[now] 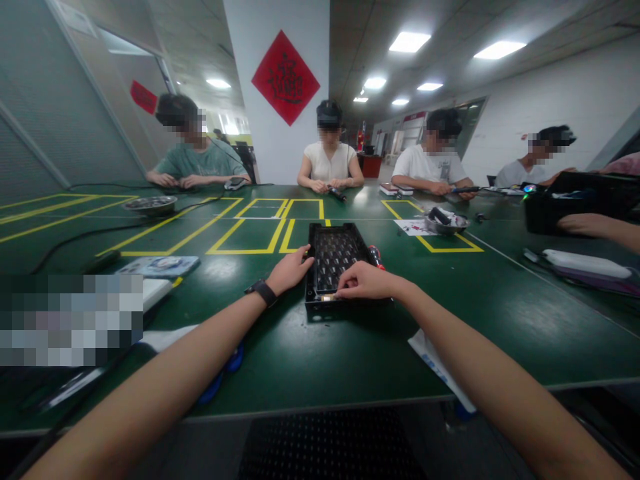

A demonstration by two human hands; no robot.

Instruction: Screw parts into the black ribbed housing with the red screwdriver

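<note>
A black open box [313, 293] stands on the green table in front of me. Inside it is a grid of rows of small shiny metallic parts [340, 253]. Along the box's left wall rests my left hand [290, 270], its fingers closed against the side and a dark band on its wrist. My right hand [367, 280] reaches over the near right part of the box, fingertips pinched together low inside the near edge. Right at those fingertips lies a small gold-coloured strip [329, 298]; what the pinch holds is hidden. Something red and silver [375, 255] sits beyond the right wall.
Metal bowls stand at left [151, 205] and right [447, 222], the right one with dark parts. Phone-like boxes [160, 267] lie left, a white packet [440, 367] near the front edge. Yellow tape [245, 252] marks the green table [280, 360]. Several people sit across it.
</note>
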